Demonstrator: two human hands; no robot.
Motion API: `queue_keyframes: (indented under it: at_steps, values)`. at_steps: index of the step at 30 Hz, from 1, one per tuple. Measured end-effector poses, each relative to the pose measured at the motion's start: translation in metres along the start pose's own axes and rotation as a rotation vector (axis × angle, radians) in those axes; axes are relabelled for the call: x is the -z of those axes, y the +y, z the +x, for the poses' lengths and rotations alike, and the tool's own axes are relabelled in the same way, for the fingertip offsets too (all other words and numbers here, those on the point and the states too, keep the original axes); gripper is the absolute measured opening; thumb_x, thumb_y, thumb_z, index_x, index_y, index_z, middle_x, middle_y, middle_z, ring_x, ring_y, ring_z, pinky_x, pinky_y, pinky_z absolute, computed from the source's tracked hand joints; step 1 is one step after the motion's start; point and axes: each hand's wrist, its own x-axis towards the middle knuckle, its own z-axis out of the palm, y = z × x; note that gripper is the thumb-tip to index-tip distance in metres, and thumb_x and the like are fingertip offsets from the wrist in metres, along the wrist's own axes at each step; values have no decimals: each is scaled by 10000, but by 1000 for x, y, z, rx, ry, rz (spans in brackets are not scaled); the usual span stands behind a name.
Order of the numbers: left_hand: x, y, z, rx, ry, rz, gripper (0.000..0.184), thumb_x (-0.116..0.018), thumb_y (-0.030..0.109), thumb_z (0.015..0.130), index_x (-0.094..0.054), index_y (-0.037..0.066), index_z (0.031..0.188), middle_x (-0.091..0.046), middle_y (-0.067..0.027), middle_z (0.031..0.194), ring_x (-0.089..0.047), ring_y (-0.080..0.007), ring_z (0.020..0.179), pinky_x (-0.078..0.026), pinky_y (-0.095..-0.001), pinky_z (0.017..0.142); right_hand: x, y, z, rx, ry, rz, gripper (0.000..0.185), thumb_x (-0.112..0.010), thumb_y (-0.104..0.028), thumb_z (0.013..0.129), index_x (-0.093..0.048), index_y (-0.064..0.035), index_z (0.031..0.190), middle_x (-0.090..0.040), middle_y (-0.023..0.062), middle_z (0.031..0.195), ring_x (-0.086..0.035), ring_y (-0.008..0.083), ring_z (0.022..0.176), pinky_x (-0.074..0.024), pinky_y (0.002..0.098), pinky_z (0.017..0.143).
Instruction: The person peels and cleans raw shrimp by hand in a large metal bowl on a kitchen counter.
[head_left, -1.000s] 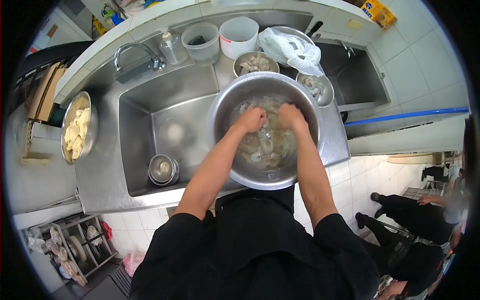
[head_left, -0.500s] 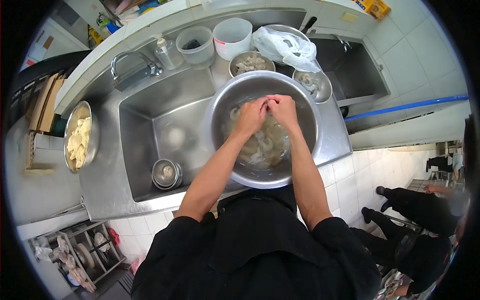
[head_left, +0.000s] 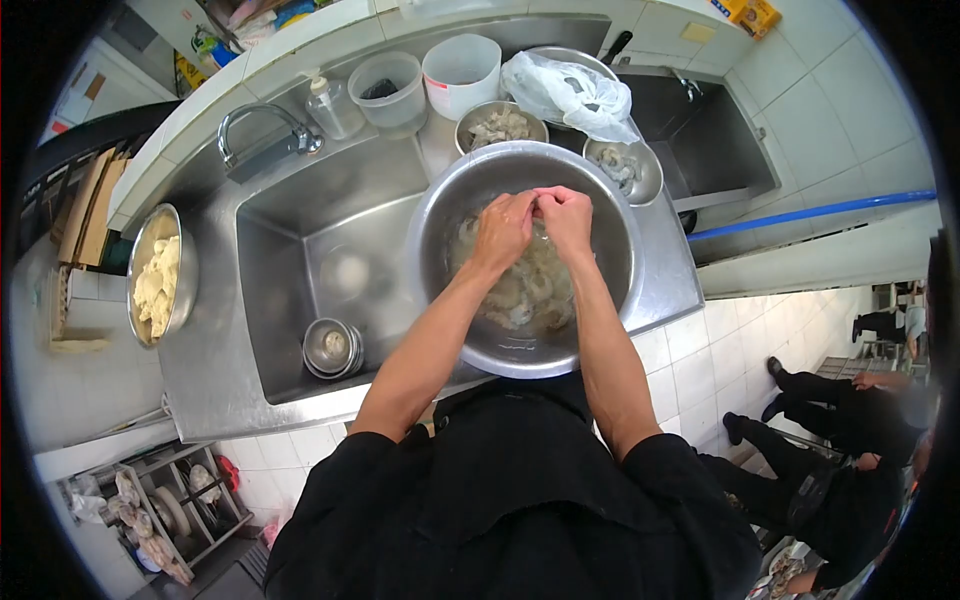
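A large metal bowl (head_left: 628, 250) holds water and several greyish raw shrimp (head_left: 535, 285). Over its far half, my left hand (head_left: 503, 228) and my right hand (head_left: 566, 218) meet at the fingertips. Both are closed, thumbs and fingers pinched together. Whatever sits between the fingertips is hidden by the hands. Just beyond the rim stands a small metal bowl with greyish pieces that look like shrimp shells (head_left: 500, 127). Right of it, another small bowl contains shrimp (head_left: 618, 168).
A sink (head_left: 345, 230) lies to the left, with stacked small bowls (head_left: 330, 348) inside. A bowl of yellowish dough-like food (head_left: 158, 285) stands far left. Behind are a faucet (head_left: 265, 125), plastic tubs (head_left: 462, 78) and a plastic bag (head_left: 570, 95). Other people in black (head_left: 830, 490) are at right.
My hands stay together over the bowl, with the fingers and wrists shifting slightly. The people at the right have moved a little.
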Motion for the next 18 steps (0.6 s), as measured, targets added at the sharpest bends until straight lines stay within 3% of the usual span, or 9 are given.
queue_keyframes:
  at_steps: [4,6,9,12,18]
  values:
    - [0,5,3,12,40,11,146,-558,16,842,-641,36,960,-656,-158,834,-618,-350,734,-489,-421,667,2,2,2,-107,14,151,185,-524,32,818,-678,70,913,-676,117,818,-649,168,700,-561,285,667]
    - [-2,6,5,89,144,-97,141,-579,14,822,-642,37,945,-656,-146,833,-610,-346,730,-479,-441,664,4,5,3,-231,-47,468,148,-532,42,823,-652,72,906,-666,122,832,-636,168,697,-549,286,662]
    - [-4,5,5,202,217,-179,131,-600,34,821,-661,39,936,-660,-139,841,-612,-331,750,-473,-423,684,5,0,2,-271,-117,552,126,-560,37,811,-647,77,894,-660,127,841,-639,171,696,-553,274,659]
    - [1,0,4,100,179,9,128,-621,52,815,-676,35,929,-669,-128,856,-619,-313,800,-472,-399,720,-2,-11,-2,-270,-106,637,118,-558,33,831,-643,74,901,-661,130,880,-640,169,735,-558,286,672]
    - [-3,1,5,50,216,-56,126,-627,51,811,-682,32,923,-678,-121,874,-626,-301,843,-479,-383,754,-3,-5,0,-264,-49,627,104,-568,37,840,-627,67,919,-650,118,881,-634,168,744,-553,286,677]
